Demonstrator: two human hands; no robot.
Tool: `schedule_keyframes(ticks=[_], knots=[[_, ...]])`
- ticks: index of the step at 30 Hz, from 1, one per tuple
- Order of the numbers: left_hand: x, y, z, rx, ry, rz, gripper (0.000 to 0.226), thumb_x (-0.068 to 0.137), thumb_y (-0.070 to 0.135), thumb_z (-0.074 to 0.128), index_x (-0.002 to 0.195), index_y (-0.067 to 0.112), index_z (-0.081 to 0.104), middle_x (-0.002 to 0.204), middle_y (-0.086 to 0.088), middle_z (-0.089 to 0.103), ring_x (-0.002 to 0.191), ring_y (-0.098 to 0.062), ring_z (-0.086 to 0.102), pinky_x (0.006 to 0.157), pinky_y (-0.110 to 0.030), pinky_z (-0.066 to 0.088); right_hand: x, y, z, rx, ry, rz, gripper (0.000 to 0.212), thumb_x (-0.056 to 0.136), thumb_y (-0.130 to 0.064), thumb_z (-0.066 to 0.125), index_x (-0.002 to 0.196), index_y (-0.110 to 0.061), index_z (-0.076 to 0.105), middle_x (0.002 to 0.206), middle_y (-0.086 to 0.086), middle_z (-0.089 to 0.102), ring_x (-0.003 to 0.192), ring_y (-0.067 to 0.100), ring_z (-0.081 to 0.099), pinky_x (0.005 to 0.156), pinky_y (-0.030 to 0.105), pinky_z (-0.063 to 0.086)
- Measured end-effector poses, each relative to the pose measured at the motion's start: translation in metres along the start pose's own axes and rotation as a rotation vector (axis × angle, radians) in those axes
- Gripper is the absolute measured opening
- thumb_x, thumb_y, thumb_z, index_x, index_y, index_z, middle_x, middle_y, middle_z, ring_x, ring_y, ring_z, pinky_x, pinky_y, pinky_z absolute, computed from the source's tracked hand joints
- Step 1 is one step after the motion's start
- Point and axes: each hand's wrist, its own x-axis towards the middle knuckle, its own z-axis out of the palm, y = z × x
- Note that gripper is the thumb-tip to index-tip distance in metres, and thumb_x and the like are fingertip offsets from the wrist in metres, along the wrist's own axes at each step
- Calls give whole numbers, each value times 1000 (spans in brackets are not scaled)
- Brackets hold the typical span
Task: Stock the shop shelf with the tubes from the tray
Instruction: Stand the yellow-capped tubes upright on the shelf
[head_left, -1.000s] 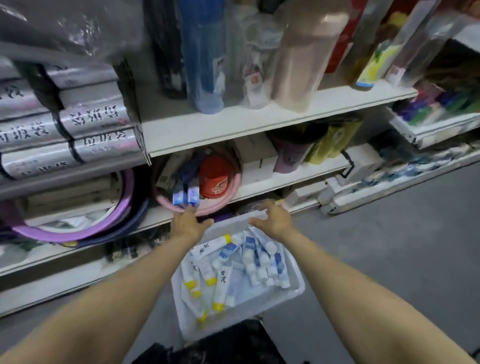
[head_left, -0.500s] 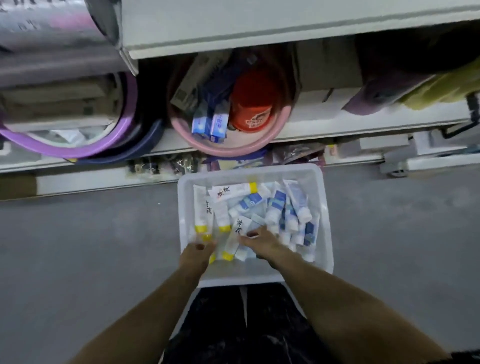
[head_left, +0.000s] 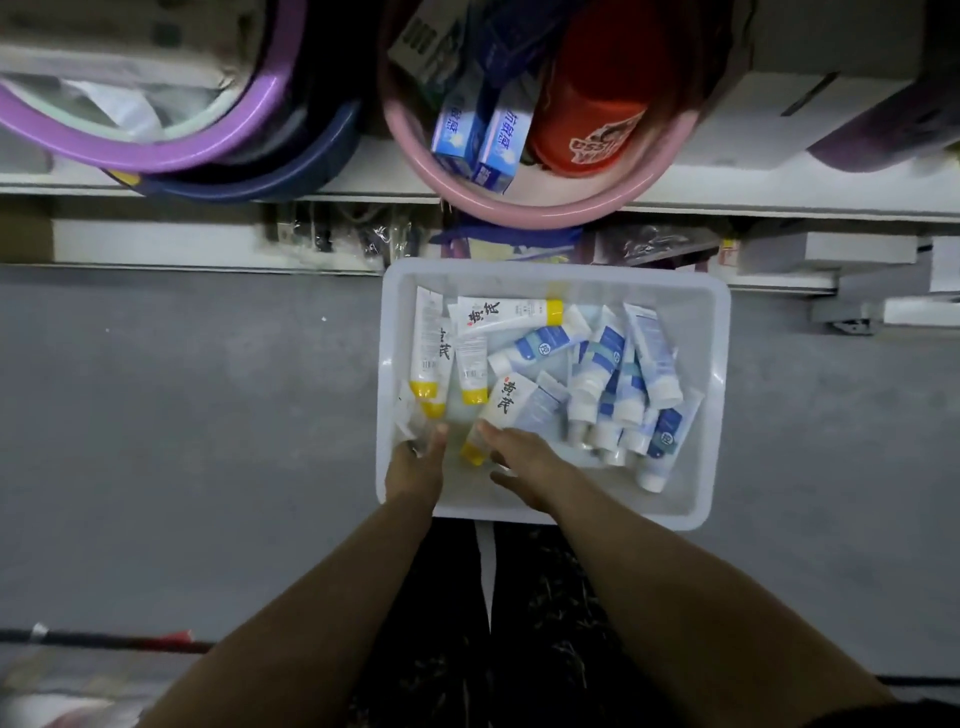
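Left hand (head_left: 413, 467), right hand (head_left: 524, 457) grip tubes (head_left: 503, 402) by tray (head_left: 631, 514) rim (floor (head_left: 208, 415) alongside).

A shop aisle: low white shelving (head_left: 779, 200) with stacked plastic basins (head_left: 130, 153) and boxed goods (head_left: 483, 143), probably toothpaste.

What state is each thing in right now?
tray, on the floor, holding loose tubes lying flat.
right grip, pinching a yellow-capped tube.
left grip, curled at tray's left wall; blurred, hold unclear.
pink basin, on the shelf, holding two blue boxes and a red cup.
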Motion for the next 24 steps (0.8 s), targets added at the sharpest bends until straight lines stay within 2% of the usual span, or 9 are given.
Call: schedule_keyframes(ticks=[3, 6, 8, 10, 12, 15, 17, 22, 24], knots=[[2, -4, 2, 11, 11, 29, 64, 88, 63, 50, 120, 9, 62, 114, -11, 65, 106, -29, 60, 83, -34, 44, 10, -1, 8, 43, -7, 25, 21, 88, -41, 69, 99, -23, 64, 103, -11, 68, 102, 5, 59, 103, 39, 47], [6, -9, 2, 20, 2, 55, 62, 90, 61, 48, 119, 9, 63, 113, -10, 66, 105, -28, 60, 80, -31, 41, 25, -4, 13, 60, 10, 36, 26, 85, -43, 73, 98, -21, 66, 106, -4, 70, 104, 12, 62, 98, 38, 51], [8, -11, 3, 6, 5, 70, 60, 90, 61, 48, 120, 11, 64, 113, -8, 67, 105, -27, 60, 83, -32, 43, 35, -8, 16, 52, 64, 42, 32, 84, -43, 74, 97, -15, 66, 97, 2, 72, 88, 15, 66, 86, 33, 54], [10, -14, 4, -4, 7, 87, 58, 91, 61, 48, 122, 13, 63, 114, -6, 67, 106, -25, 60, 84, -32, 43, 43, -13, 17, 28, 116, 52, 37, 81, -45, 76, 89, -10, 65, 75, 7, 67, 62, 17, 60, 69, 30, 54], [10, -16, 5, -20, 8, 102, 58, 90, 61, 49, 123, 15, 63, 114, -3, 67, 106, -23, 61, 84, -31, 43, 51, -18, 15, -2, 147, 71, 44, 77, -49, 78, 85, -8, 64, 65, 10, 64, 50, 18, 58, 63, 30, 55], [10, -16, 6, -57, 11, 116, 57, 89, 61, 50, 125, 19, 61, 114, 2, 67, 107, -19, 61, 83, -30, 42, 61, -23, 15, -23, 153, 112, 54, 74, -54, 78, 96, -6, 67, 82, 13, 73, 64, 23, 69, 69, 33, 60], [10, -17, 6, -65, 16, 131, 57, 88, 63, 50, 124, 20, 62, 112, 3, 68, 106, -17, 61, 84, -30, 43, 64, -27, 19, -27, 152, 134, 52, 78, -53, 75, 102, -8, 67, 92, 11, 73, 72, 21, 68, 70, 32, 58], [11, -18, 7, -57, 7, 139, 53, 92, 61, 46, 125, 22, 62, 111, 3, 67, 105, -19, 60, 87, -33, 45, 67, -28, 27, 109, 178, 166, 43, 81, -33, 79, 113, -10, 63, 105, 10, 72, 81, 22, 69, 57, 29, 50], [10, -14, 7, -64, 16, 138, 49, 95, 55, 46, 127, 21, 62, 111, 1, 67, 106, -20, 60, 87, -32, 44, 63, -26, 27, 182, 182, 155, 44, 78, -27, 83, 114, -11, 63, 108, 11, 72, 84, 23, 70, 56, 31, 53]])
